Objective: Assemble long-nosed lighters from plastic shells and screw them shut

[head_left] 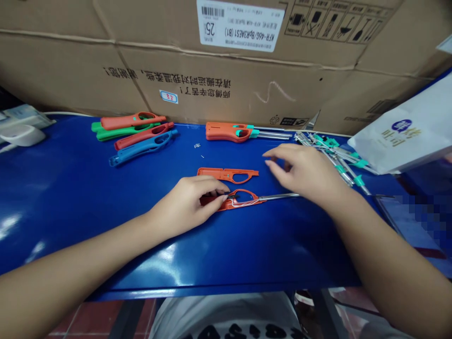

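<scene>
My left hand [187, 202] is curled over the orange lighter shell [233, 202], fingertips down on it, holding it flat on the blue workbench [70, 188]. A metal tube [278, 197] sticks out of that shell to the right, and a thin white wire [243, 201] lies inside it. Right hand [303, 172] half open, fingers loosely bent, holding nothing, just above the tube. Empty orange shell half [226, 175] just beyond my left hand. Further back: assembled orange lighter [229, 132], red shells [132, 121], green shell [120, 133], blue shell [141, 148]. Metal tubes with teal fittings [328, 155] piled right, beside a white paper bag [402, 127]. Cardboard carton [212, 80] behind the bench
</scene>
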Available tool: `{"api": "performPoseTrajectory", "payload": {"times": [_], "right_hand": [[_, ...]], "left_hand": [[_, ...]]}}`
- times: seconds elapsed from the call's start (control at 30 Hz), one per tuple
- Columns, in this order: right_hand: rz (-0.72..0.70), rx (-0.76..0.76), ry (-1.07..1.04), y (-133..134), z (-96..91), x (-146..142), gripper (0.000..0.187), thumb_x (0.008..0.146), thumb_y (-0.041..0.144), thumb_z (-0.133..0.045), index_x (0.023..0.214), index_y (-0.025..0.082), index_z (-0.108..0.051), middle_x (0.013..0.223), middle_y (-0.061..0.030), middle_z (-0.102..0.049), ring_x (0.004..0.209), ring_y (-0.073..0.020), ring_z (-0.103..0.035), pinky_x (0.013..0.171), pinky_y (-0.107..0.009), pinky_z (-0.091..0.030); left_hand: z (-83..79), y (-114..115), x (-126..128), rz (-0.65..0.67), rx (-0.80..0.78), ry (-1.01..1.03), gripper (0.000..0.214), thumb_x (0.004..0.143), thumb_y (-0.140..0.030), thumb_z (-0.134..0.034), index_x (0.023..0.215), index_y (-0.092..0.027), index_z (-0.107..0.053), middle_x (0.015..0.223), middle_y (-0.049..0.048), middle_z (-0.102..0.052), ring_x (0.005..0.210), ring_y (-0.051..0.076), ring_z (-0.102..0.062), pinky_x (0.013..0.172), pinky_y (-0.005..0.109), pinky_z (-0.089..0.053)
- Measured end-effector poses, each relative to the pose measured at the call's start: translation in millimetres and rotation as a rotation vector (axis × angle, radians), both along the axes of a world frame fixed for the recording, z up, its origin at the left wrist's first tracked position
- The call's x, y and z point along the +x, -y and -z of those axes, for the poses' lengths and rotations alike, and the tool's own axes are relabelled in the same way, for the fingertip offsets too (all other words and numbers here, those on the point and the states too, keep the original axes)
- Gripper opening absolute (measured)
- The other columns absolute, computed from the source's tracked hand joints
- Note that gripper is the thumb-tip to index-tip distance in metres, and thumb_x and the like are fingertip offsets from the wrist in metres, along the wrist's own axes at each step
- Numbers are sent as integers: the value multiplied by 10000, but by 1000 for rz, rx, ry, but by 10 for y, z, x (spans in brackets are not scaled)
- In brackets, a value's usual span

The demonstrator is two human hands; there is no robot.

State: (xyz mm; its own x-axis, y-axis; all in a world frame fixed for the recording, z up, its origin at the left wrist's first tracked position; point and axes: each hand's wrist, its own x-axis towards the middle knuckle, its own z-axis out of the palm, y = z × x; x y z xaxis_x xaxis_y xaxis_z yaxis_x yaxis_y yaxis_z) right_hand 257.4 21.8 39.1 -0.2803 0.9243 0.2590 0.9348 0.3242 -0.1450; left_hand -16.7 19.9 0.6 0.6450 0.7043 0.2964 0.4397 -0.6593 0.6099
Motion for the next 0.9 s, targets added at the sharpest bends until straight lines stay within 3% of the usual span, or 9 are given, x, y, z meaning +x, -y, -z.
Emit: {"api": "performPoseTrajectory", "payload": {"times": [0.1, 0.23, 0.37, 0.47, 0.57, 0.7, 0.9], "right_hand": [[366, -36, 133, -144, -71, 327, 308, 883, 227, -557, 1103, 239, -772, 947, -87, -778, 871, -299, -709, 712, -376, -497], [631, -120, 142, -308, -69, 797, 402, 796, 152, -585, 1156, 210, -754, 999, -124, -755, 925, -321, -698, 757, -401, -523], [660, -15, 132, -428, 89, 1088, 426, 846, 188, -557, 1239, 125, -709, 1224, -224, -658, 1130, -384, -623, 913, -481, -504], [641, 15, 102, -514, 257, 1180, 402, 880, 221, -528, 1233, 166, -713, 1253, -198, -648, 1174, -385, -595, 942, -504, -488], [590, 19, 60, -590, 377, 1226, 293, 858, 220, -539, 1048, 175, -757, 1132, -163, -702, 1092, -348, -636, 924, -475, -497], [522, 78, 1, -637, 403, 1253, 202, 815, 196, -549, 867, 177, -742, 1019, -149, -730, 1006, -318, -663, 906, -447, -509], [446, 188, -65, -618, 355, 1223, 316, 822, 183, -533, 1067, 170, -733, 1113, -147, -703, 1052, -304, -654, 953, -448, -496]], "left_hand": [[18, 4, -9, 21, 59, -25, 167, 938, -224, -636, 1065, -181, -735, 966, 24, -764, 815, 137, -700, 694, 231, -529], [25, -1, -22, 40, 75, -49, 168, 940, -202, -629, 1074, -191, -729, 1001, 24, -756, 866, 149, -697, 724, 244, -538], [23, -2, -33, 65, 86, -50, 165, 956, -189, -606, 1061, -185, -733, 1008, 31, -753, 912, 164, -697, 752, 254, -546], [25, -5, -33, 77, 119, -48, 165, 972, -187, -588, 1059, -175, -727, 1002, 36, -754, 921, 170, -697, 784, 270, -550], [28, -6, -28, 81, 138, -46, 163, 982, -199, -577, 1049, -181, -724, 995, 39, -753, 915, 173, -698, 796, 280, -554], [25, -3, -25, 81, 129, -57, 173, 987, -214, -567, 1057, -184, -723, 1000, 45, -755, 917, 180, -700, 799, 291, -559], [24, -2, -31, 86, 129, -59, 167, 982, -195, -570, 1062, -183, -717, 1014, 41, -757, 929, 179, -705, 813, 292, -557]]}}
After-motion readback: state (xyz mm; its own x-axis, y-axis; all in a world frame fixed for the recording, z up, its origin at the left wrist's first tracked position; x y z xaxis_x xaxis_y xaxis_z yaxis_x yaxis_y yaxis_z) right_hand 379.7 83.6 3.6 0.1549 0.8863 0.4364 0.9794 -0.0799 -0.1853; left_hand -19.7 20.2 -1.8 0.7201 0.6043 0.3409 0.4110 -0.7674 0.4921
